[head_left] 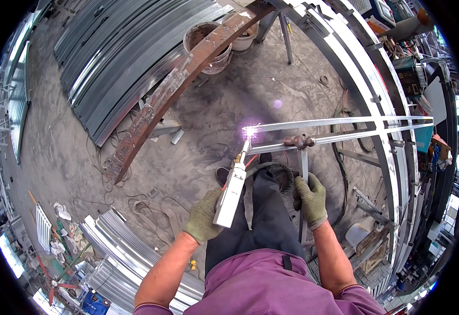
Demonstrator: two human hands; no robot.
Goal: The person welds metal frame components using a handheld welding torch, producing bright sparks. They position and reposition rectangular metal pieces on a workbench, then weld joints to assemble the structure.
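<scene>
In a green knit glove, my left hand (203, 216) is closed around the rear of a white handheld welding gun (232, 194). The gun points away from me, and a bright violet-white spark (250, 130) glows at its nozzle. That spark sits on the left corner of a narrow metal frame (313, 124), made of two long silvery bars reaching right. My right hand (311, 199), gloved alike, grips a hammer (304, 163) by its handle. The hammer's rusty head is up by the frame's nearer bar; I cannot tell whether they touch.
A rusty steel beam (179, 86) slants across the far left, beside buckets (208, 39) and stacked grey metal profiles (135, 47). Long metal rails (356, 63) curve along the right. Cables and a strap (156, 218) lie on the floor. More silvery profiles (129, 252) lie near left.
</scene>
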